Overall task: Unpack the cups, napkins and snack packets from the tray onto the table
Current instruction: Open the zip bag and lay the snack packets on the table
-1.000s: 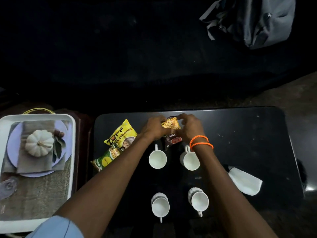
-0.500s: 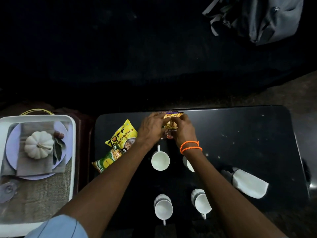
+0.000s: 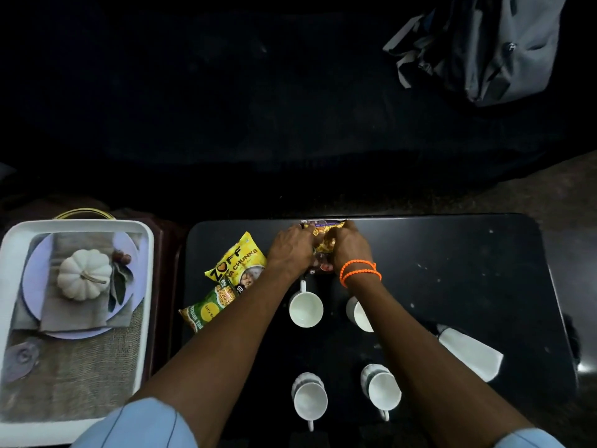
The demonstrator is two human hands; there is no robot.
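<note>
— White cups nearest?
— Yes, four on the black table; a napkin lies right.
— And farther?
— Left hand and right hand both pinch a snack packet at the far edge.

**Item count: table and tray**

Cups: four white cups on the table, in two rows of two: far left, far right partly hidden by a forearm, near left, near right.

Snack packets: three. One yellow packet, one green packet just near-left of it, one packet at the far edge between the two hands.

Napkins: one white napkin, right side.

Hands: two, left hand and right hand. Orange wristbands: two loops.

Trays: one white tray, left. Bags: one grey bag, far right.
</note>
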